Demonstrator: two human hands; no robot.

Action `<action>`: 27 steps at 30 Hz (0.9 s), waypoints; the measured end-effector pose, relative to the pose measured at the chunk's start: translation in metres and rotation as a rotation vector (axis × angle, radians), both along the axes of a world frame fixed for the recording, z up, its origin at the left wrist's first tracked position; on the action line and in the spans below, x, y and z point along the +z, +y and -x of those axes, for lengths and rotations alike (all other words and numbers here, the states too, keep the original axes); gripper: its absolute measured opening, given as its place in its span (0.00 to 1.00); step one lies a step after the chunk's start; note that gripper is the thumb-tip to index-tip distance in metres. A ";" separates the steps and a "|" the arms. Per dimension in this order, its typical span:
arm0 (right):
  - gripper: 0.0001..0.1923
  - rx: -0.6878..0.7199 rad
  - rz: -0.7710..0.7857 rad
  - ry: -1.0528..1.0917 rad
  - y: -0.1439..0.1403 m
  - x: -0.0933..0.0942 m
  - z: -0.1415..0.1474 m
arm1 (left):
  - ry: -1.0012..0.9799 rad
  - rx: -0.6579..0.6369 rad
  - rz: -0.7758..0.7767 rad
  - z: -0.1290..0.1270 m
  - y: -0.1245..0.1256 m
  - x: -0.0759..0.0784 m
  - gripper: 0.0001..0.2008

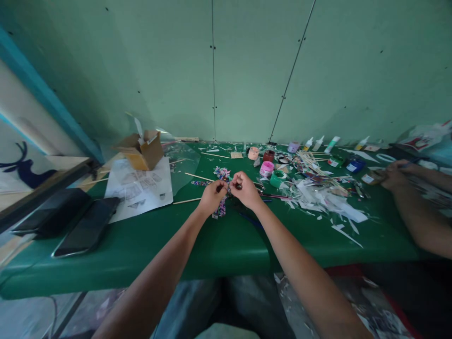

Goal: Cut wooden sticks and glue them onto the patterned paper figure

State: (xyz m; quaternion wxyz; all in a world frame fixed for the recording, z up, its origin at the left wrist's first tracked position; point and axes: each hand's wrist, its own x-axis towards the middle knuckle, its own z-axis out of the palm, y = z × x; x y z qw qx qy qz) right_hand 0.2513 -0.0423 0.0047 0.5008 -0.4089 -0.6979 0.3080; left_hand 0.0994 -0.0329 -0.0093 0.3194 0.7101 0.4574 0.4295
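Observation:
My left hand (214, 196) and my right hand (244, 189) meet above the middle of the green table, fingertips pinched close together. What sits between the fingers is too small and too hidden to name. Right behind and below them lies a decorated piece (222, 173) covered in purple, pink and blue bits, with arms showing behind, to the left and below my left hand. Thin wooden sticks (187, 201) lie left of my hands. Just right of my right hand are a metal tool, partly hidden, and a thin dark-pink rod (277, 196).
Paint jars, among them a pink jar (266, 168) and a green jar (278, 178), stand right of centre beside paper scraps (318, 197). At left are a cardboard box (143, 153), a printed sheet (123, 207) and a phone (86, 227). A co-worker's hands (397, 174) are at far right.

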 end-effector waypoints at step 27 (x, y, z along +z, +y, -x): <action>0.16 0.154 0.220 0.166 0.003 -0.001 -0.009 | -0.088 -0.140 0.098 0.005 0.002 0.004 0.15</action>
